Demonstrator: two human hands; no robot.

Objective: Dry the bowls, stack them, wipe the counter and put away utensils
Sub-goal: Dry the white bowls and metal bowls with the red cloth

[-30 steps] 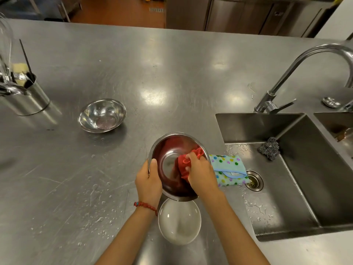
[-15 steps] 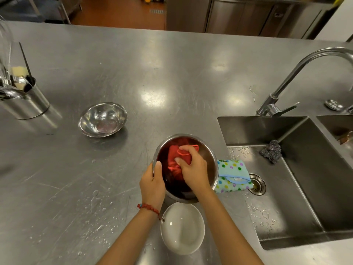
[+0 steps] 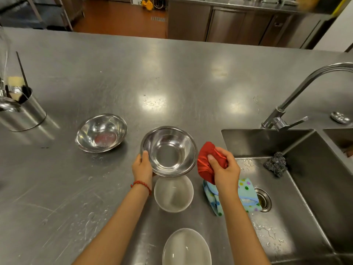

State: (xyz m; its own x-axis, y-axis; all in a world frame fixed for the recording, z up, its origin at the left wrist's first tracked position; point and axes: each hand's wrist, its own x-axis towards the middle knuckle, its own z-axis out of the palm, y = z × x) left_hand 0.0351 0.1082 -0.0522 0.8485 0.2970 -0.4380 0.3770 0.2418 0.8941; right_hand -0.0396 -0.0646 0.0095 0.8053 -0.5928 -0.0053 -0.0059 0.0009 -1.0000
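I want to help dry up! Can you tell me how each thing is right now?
Held bowl: upright, rim gripped by left hand.
Red cloth: bunched in right hand, outside the bowl.
Far bowl: upright on counter.
Two near bowls: upright on counter.
Dotted cloth: draped over the sink's edge.
Tap: no water seen.

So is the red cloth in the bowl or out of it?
Out. The right hand holds the bunched red cloth beside the bowl, whose inside shows only bare metal.
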